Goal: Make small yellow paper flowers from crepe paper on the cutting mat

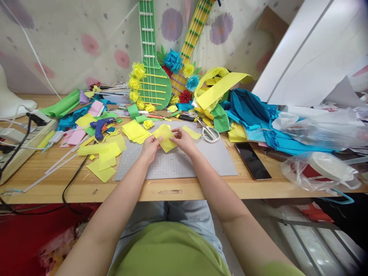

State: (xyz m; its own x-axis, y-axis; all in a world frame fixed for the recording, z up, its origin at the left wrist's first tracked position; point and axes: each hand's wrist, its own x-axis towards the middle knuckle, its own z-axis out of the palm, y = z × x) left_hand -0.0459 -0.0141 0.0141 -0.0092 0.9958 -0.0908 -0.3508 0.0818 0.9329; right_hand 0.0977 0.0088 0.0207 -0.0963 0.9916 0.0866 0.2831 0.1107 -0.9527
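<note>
A square of yellow paper [165,138] is held between my two hands above the grey cutting mat [172,170]. My left hand [150,148] pinches its left edge, and my right hand [183,140] has its fingertips at the right edge. Beside my left hand lies a stack of yellow squares [135,131], with a yellow paper flower [148,124] just behind. Another yellow piece [192,132] rests on the mat past my right hand. White-handled scissors [211,134] lie at the mat's right side.
A blue glue gun [100,126] sits among paper scraps on the left. To the right are a black phone [253,161], blue paper [258,115] and a bagged tub [319,170]. Behind stand a green paper guitar [156,84] and a yellow one [195,32].
</note>
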